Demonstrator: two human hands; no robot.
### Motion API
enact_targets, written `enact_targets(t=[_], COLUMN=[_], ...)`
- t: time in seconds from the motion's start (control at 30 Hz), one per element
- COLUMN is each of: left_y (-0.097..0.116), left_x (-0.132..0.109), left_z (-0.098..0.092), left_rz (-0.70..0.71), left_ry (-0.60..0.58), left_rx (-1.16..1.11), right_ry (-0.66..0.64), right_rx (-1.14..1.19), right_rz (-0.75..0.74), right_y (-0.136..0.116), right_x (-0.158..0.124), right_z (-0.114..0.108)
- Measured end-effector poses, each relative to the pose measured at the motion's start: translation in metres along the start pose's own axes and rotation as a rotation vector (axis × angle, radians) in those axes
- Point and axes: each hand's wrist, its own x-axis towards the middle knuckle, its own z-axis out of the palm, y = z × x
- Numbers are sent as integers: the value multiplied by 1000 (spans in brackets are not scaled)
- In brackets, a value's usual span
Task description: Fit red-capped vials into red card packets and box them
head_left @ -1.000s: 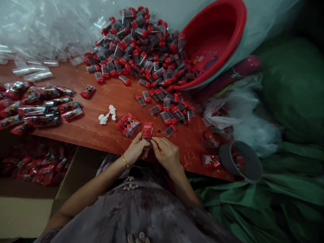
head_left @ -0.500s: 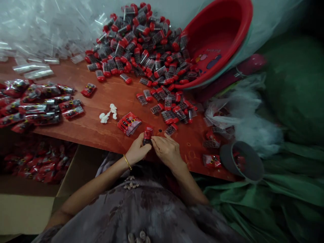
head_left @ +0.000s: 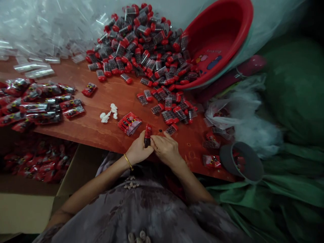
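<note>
Slim red-and-dark glossy packet (head_left: 148, 132), grasped by left hand (head_left: 138, 148); right hand (head_left: 166, 149) curled against it, grip unclear, seemingly steadying; flat red printed wrappers (head_left: 129, 123) near, presumably for reach.

The lower end of the red packet (head_left: 148, 131) disappears inside the left hand (head_left: 140, 148), whose palm-side fingers are out of sight. The right hand (head_left: 166, 149) seems to meet the packet's edge, but its curled fingers cover the contact. Print on the packet is too small to read. The dark speck (head_left: 160, 130) beyond it is too tiny to identify. The picture's left edge cuts off the wrapped pile (head_left: 37, 107) and the box (head_left: 27, 212), whose shadowed contents blur together. The gray cup's (head_left: 226, 161) wall hides part of what lies inside.
</note>
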Motion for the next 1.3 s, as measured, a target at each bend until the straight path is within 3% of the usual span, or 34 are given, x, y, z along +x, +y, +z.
enact_targets(t=[0.3,0.43,0.67,0.83,0.93,1.03,1.13,1.23,1.3], left_y=[1,3,1,-5,-7,-5,0,5,8], left_x=[-5,-7,-10,-5,3,10,10,7,6], left_z=[1,4,13,16,14,11,9,7,8], left_rz=[14,31,46,53,-18,-79,-69,-61,-84], left_ry=[110,142,297,316,298,245,208,145,147], left_rx=[-88,-18,-127,-224,-351,-528,-617,-619,-628], right_ry=[-112,-172,-165,-178,-121,-12,14,-71,-97], right_rx=[-103,-152,-47,29,142,410,856,1237,1326], right_rz=[43,-36,-210,-203,-45,337,667,795,832], right_y=[0,5,14,17,14,10,8,6,2], right_x=[6,9,15,16,12,5,0,4,8], right_z=[5,8,13,9,11,20,30,35,36])
